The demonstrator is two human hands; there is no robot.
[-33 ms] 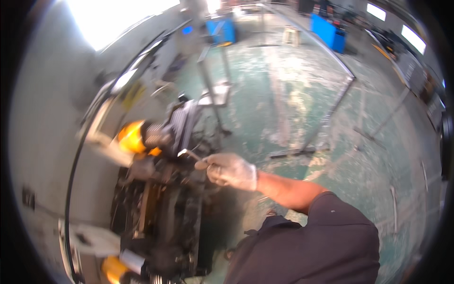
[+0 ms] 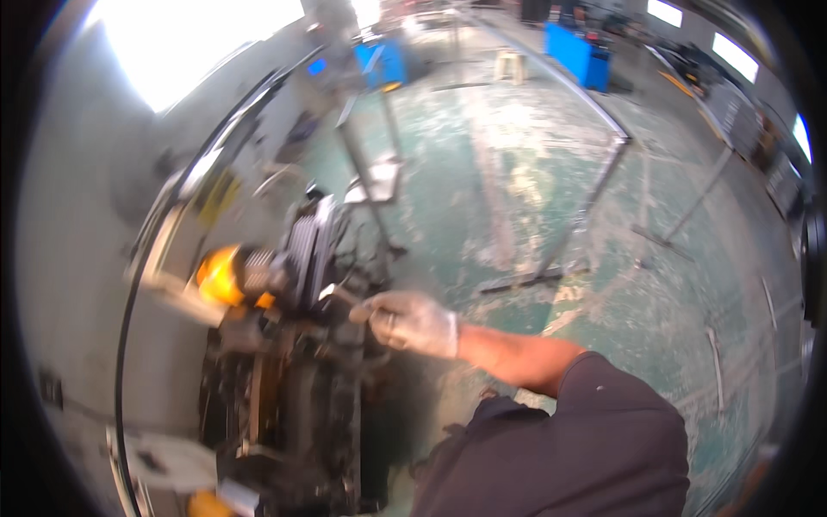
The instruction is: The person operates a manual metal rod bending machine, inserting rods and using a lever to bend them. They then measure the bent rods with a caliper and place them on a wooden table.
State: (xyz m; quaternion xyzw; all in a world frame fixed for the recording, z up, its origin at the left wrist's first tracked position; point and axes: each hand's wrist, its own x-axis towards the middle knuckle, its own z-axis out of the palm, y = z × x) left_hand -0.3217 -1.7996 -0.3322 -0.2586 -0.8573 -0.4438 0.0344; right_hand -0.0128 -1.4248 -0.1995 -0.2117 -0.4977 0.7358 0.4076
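Observation:
My right hand (image 2: pixel 413 322), in a pale work glove, is closed with its fingers pinched together. It grips a short, thin metal piece (image 2: pixel 343 295) whose light tip points left; blur hides its exact kind. The hand hovers at the right side of a dark, greasy machine (image 2: pixel 297 370). Near the piece's tip are the machine's yellow-capped motor (image 2: pixel 222 276) and a bundle of ribbed grey metal bars (image 2: pixel 308 246). My left hand is out of sight.
A black cable or hose (image 2: pixel 129 319) arcs along the wall at left. Metal tube frames (image 2: pixel 594 189) stand on the worn green floor (image 2: pixel 448 224). Farther off are blue cabinets (image 2: pixel 575 57) and a small stool (image 2: pixel 509 65). A second yellow motor cap (image 2: pixel 209 504) shows at bottom left.
The whole view has shifted slightly, with the machine and floor frames sliding left in the picture. My right hand keeps its grip on the metal piece, close to the machine.

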